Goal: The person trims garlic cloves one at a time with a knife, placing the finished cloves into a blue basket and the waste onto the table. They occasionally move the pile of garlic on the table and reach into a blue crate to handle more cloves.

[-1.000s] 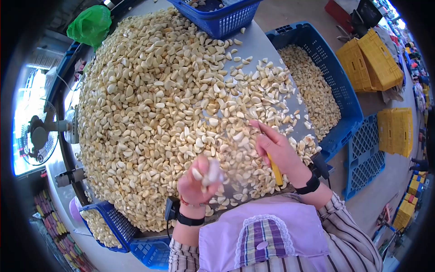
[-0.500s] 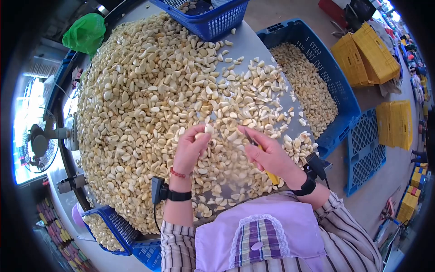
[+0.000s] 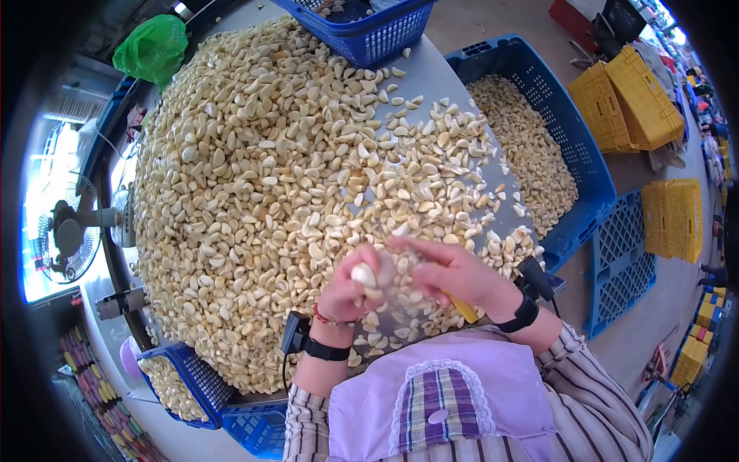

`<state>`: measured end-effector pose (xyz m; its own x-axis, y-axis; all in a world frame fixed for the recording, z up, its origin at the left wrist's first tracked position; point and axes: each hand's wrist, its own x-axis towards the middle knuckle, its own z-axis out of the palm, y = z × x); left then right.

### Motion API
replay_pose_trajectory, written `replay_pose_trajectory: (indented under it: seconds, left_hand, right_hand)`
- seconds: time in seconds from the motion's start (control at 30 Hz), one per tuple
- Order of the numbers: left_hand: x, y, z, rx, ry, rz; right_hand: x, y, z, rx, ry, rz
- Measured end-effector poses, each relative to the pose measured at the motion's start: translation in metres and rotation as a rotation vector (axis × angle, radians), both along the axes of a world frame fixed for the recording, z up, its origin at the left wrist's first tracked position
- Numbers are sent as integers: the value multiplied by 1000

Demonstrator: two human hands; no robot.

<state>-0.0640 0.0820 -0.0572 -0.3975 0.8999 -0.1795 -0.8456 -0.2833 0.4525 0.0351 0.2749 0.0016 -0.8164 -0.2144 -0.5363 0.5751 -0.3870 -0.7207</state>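
My left hand (image 3: pixel 341 296) is curled around peeled garlic cloves (image 3: pixel 363 275), low over the near part of the pile. Just to its right, my right hand (image 3: pixel 469 279) has its index finger stretched out beside a loose clove. A small knife (image 3: pixel 463 309) lies in that hand, its yellow handle sticking out below the palm; the blade is hidden or blurred. Under both hands spreads a large heap of garlic cloves (image 3: pixel 231 177), thinning out toward the right. The fingertips of both hands are partly smeared by motion.
At the right table edge stands a blue crate (image 3: pixel 596 165) with cloves inside. A blue basket (image 3: pixel 369 38) sits at the far edge, another blue basket (image 3: pixel 196 377) of cloves at the near left. A fan (image 3: pixel 69 227) stands left, yellow crates (image 3: pixel 643 96) to the right.
My left hand has moved right and down and turned, now showing cloves in its curled fingers. My right index finger has stretched out to the left, and the knife blade no longer shows.
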Motion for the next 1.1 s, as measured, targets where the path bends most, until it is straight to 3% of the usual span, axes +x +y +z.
replay_pose_trajectory:
  seconds: [0.03,0.1,0.17,0.23,0.27,0.43,0.47,0.53,0.57,0.63,0.67,0.83,0.9,0.97,1.0,1.1]
  left_hand:
    - [-8,3,0,124,-136,56]
    - [-34,5,-16,215,-64,236]
    - [-66,15,-29,240,-45,309]
    - [-92,31,-28,-845,1302,378]
    - [-98,33,-28,-840,1306,381]
    - [-115,37,-43,-1093,1940,170]
    - [-114,34,-46,-1086,1942,165]
    - [-104,24,-50,-817,1416,203]
    - [-93,21,-38,-817,1412,195]
    - [-63,20,-3,-825,635,127]
    - [-48,19,-2,-687,499,202]
    - [6,19,12,-578,468,243]
    - [13,9,12,-543,487,256]
    - [15,-1,-2,-258,211,223]
    - [17,3,-8,-14,86,328]
    - [-14,8,6,112,3,475]
  right_hand:
    - [1,3,-3,0,-1,-1]
    - [1,9,-15,-68,57,-245]
    - [2,14,-18,-94,52,-272]
    - [1,16,-18,-141,46,-330]
    - [-1,16,-17,-137,52,-332]
    - [2,10,-18,-65,18,-314]
    - [4,11,-18,-65,16,-321]
    - [7,13,-16,25,58,-262]
    - [7,11,-14,23,51,-266]
    - [3,5,-11,419,199,-187]
    - [4,0,-43,728,510,-232]
    - [-4,-14,-15,604,327,-96]
    - [-8,-17,-12,409,311,-109]
    - [-7,-13,-3,287,174,-72]
    - [-6,-13,-6,189,114,-126]
    - [-2,-9,-19,41,88,-224]
